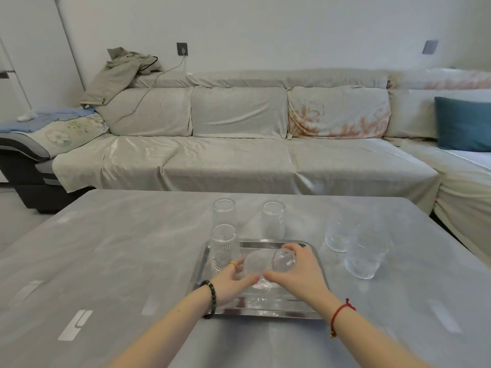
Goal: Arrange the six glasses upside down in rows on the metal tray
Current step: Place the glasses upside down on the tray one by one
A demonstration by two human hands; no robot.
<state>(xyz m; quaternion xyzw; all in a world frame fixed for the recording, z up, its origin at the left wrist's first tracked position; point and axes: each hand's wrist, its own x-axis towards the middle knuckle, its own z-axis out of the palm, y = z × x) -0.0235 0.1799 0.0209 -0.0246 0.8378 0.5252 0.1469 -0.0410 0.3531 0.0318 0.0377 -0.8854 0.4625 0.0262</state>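
Observation:
A shiny metal tray (265, 313) lies on the grey table in front of me. One clear ribbed glass (223, 248) stands upside down in the tray's far left corner. Over the tray's middle I hold another clear glass (261, 264) tipped on its side. My right hand (300, 272) grips its base end, and the fingers of my left hand (231, 281) rest against its mouth end. Two more glasses (224, 212) (272, 217) stand upside down on the table just behind the tray. To the tray's right, two glasses (337, 236) (368, 257) stand upright on the table.
A long covered sofa (239, 155) runs behind the table (106, 261), with a teal cushion (463, 123) at its right end and a jacket (119, 73) on its left backrest. A white strip (75, 325) is on the table at my near left.

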